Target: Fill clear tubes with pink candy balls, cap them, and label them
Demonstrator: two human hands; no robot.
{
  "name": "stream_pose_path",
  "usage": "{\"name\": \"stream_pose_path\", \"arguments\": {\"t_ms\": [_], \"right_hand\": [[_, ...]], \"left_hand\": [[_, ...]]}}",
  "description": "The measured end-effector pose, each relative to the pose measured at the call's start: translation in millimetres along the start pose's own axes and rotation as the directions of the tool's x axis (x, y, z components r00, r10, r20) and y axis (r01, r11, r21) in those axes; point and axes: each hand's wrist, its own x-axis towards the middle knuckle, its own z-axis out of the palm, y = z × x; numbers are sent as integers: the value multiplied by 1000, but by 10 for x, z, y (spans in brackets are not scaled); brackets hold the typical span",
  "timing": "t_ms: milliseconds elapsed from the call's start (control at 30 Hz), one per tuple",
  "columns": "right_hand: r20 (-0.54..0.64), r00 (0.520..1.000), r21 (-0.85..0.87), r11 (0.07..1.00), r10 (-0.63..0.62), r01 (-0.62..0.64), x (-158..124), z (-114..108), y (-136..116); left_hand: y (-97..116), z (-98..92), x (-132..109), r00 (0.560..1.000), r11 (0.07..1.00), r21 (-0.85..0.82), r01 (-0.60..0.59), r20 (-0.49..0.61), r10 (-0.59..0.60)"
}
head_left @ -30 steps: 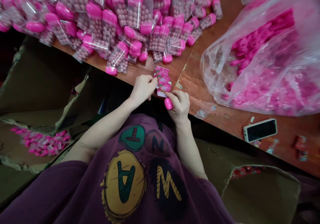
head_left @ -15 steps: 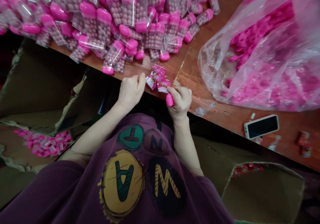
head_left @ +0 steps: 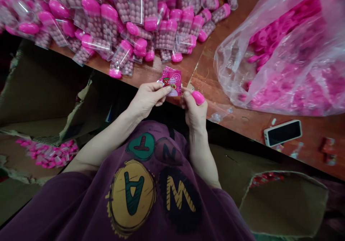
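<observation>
My left hand [head_left: 151,98] pinches the lower left of a small pink printed label [head_left: 175,78] between thumb and fingers. Behind that label, the corner of another printed piece peeks out at the top. My right hand [head_left: 195,110] is closed around something with a glossy pink oval cap [head_left: 198,97] that sticks out by the thumb; whatever lies below the cap is hidden in the hand. Its index fingertip is at the label's right edge. Both hands are over the front edge of the wooden table [head_left: 207,72].
Pink-capped clear containers of small balls [head_left: 107,29] are heaped at the back left. A clear bag of pink plastic parts [head_left: 285,68] lies at the right, with a phone [head_left: 283,133] before it. Cardboard boxes [head_left: 40,90] stand below the table edge.
My left hand has moved right and now grips the label, which is flat and squared up instead of a skewed pair. My right hand has turned, so the pink cap points up and right.
</observation>
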Motion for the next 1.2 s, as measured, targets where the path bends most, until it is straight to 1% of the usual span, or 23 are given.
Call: {"name": "stream_pose_path", "arguments": {"t_ms": [33, 67, 200, 267, 333, 400, 467, 533, 633, 700, 733, 800, 900, 967, 1033, 1067, 1100, 1167, 1200], "right_hand": [[14, 998, 73, 996, 54, -55, -13, 33, -18], [10, 997, 111, 991, 72, -73, -22, 67, -34], [-74, 991, 181, 979, 110, -95, -31, 199, -95], [-80, 987, 218, 969, 139, -118, -32, 253, -118], [-69, 988, 236, 964, 138, -118, -38, 292, -124], [-80, 990, 215, 972, 117, -97, -49, 312, -108], [-112, 991, 144, 988, 77, -60, -60, 306, -77], [-131, 991, 51, 999, 24, -17, -68, 279, -44], [-132, 991, -44, 999, -33, 28, -69, 234, -21], [-120, 993, -38, 999, -19, 15, -66, 222, -36], [-107, 994, -12, 1000, 14, -15, -63, 220, -53], [-50, 992, 70, 991, 117, -113, -60, 212, -106], [103, 963, 204, 943, 247, -264, -70, 159, -207], [231, 933, 264, 906, 274, -332, -98, 110, -264], [319, 909, 305, 879, 268, -366, -141, 84, -298], [321, 913, 321, 878, 252, -356, -165, 86, -304], [289, 929, 334, 885, 230, -323, -187, 99, -304], [175, 968, 328, 917, 177, -227, -221, 149, -287], [122, 981, 308, 933, 154, -185, -232, 179, -272]], "left_hand": [[-18, 7, 0, 1000, 1000, -9, -11, -3, 11], [-39, 18, -4, 1000, 999, -20, -26, -8, 25], [-119, 102, -23, 996, 997, -43, -64, -66, 61], [-132, 154, -27, 994, 997, -55, -50, -99, 45], [-123, 198, -26, 992, 997, -74, -19, -127, 10], [-101, 227, -25, 987, 996, -84, 28, -156, -41], [-76, 232, -26, 981, 993, -87, 84, -168, -98], [-58, 210, -30, 981, 988, -94, 126, -137, -138], [-44, 153, -37, 987, 986, -102, 133, -73, -141], [-36, 123, -43, 992, 989, -100, 112, -52, -117], [-30, 114, -46, 993, 990, -98, 101, -52, -106], [-12, 103, -55, 993, 992, -93, 85, -73, -92], [25, 90, -61, 986, 994, -77, 74, -142, -84], [41, 79, -54, 983, 995, -72, 67, -168, -78], [43, 74, -42, 982, 994, -87, 65, -172, -80], [37, 76, -36, 981, 992, -102, 70, -174, -87], [29, 80, -31, 980, 990, -119, 76, -175, -96], [3, 93, -28, 977, 985, -146, 90, -177, -115], [-13, 100, -29, 977, 984, -152, 92, -175, -119]]}}
